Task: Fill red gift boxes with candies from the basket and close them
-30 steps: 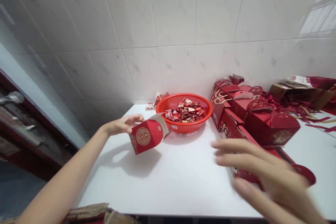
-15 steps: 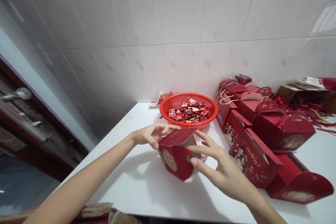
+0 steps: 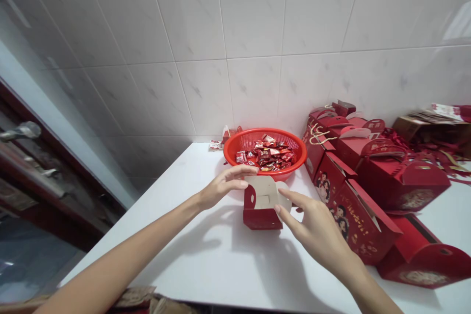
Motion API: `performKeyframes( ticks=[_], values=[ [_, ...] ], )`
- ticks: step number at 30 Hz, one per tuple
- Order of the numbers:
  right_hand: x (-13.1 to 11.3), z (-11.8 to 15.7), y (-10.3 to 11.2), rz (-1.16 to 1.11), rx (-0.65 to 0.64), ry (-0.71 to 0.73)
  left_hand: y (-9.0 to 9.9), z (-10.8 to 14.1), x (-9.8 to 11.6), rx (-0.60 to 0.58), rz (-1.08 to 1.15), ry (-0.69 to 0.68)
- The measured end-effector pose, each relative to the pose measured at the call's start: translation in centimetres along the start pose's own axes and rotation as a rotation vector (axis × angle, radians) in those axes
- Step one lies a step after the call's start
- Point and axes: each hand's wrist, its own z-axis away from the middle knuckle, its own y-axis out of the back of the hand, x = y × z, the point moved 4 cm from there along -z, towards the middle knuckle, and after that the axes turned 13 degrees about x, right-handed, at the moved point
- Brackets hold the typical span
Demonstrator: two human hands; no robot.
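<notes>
A small red cardboard gift box (image 3: 262, 219) stands on the white table with its top unfolded, its pale inside showing. My left hand (image 3: 221, 187) holds the box's upper left edge, thumb on the near side and fingers stretched along the back. My right hand (image 3: 312, 218) has its thumb and index finger on the pale right flap; its other fingers are partly hidden. Just behind the box is a red plastic basket (image 3: 230, 154) full of wrapped candies (image 3: 270, 153).
Several red gift boxes (image 3: 405, 184) with handles crowd the table's right side. Beyond them lie red ribbons (image 3: 436, 157) and an open brown carton (image 3: 414, 130). Small packets (image 3: 216, 145) lie left of the basket. A tiled wall (image 3: 253, 93) rises behind; a cardboard edge (image 3: 136, 297) shows below.
The box has turned and tipped upright, so its open top and pale inside now show. Both hands have moved along its rim, the left slightly right and upward.
</notes>
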Motion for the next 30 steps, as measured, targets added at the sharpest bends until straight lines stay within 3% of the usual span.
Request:
performKeyframes(
  ticks=[2, 6, 11, 21, 26, 30],
  values=[
    [0.1, -0.2, -0.3, 0.002, -0.015, -0.004, -0.9, 0.5, 1.1, 0.033, -0.1, -0.115],
    [0.1, -0.7, -0.9, -0.038, -0.005, 0.011, -2.8, 1.8, 2.3, -0.017, -0.44, -0.273],
    [0.3, -1.2, -1.2, -0.067, 0.041, 0.041, -2.4, 1.8, 1.2, 0.052, -0.633, -0.225],
    [1.9, -1.5, -2.6, -0.122, 0.055, -0.119, -0.7, 0.5, 0.0, 0.163, -0.481, -0.051],
    [2.9, -1.8, -2.3, -0.34, -0.076, -0.192, -0.1, 1.0, 0.6, -0.039, -0.419, -0.038],
    [3.6, -1.1, -1.6, -0.532, -0.281, -0.219, 1.4, 1.2, 0.0, -0.164, -0.357, 0.135]
  ],
)
